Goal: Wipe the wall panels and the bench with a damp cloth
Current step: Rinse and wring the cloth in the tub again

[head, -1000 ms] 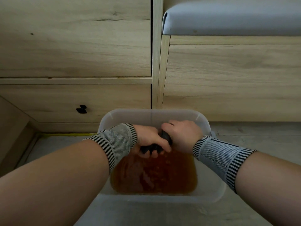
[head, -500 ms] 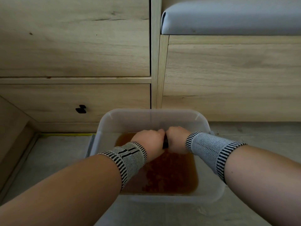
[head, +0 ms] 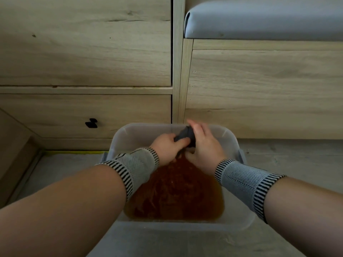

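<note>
Between the two hands, the dark cloth (head: 186,137) is being held twisted over the translucent plastic tub (head: 232,140), the left hand (head: 167,147) and right hand (head: 204,147) each keeping a closed grip round one end. Below the grip, murky brown water (head: 174,191) is filling the tub; a loose grip would likely be dropping the soft wad back in, and hard wringing may be splashing the matt wood-grain panels (head: 259,86) beyond.

Mostly hidden inside both fists: dark cloth (head: 187,136), only a bunched far end showing. Blurred by motion at the fingertips: right hand (head: 204,145). Cut off at top and right edges: grey bench cushion (head: 259,19). Murky beneath brown water (head: 176,197): tub bottom.
</note>
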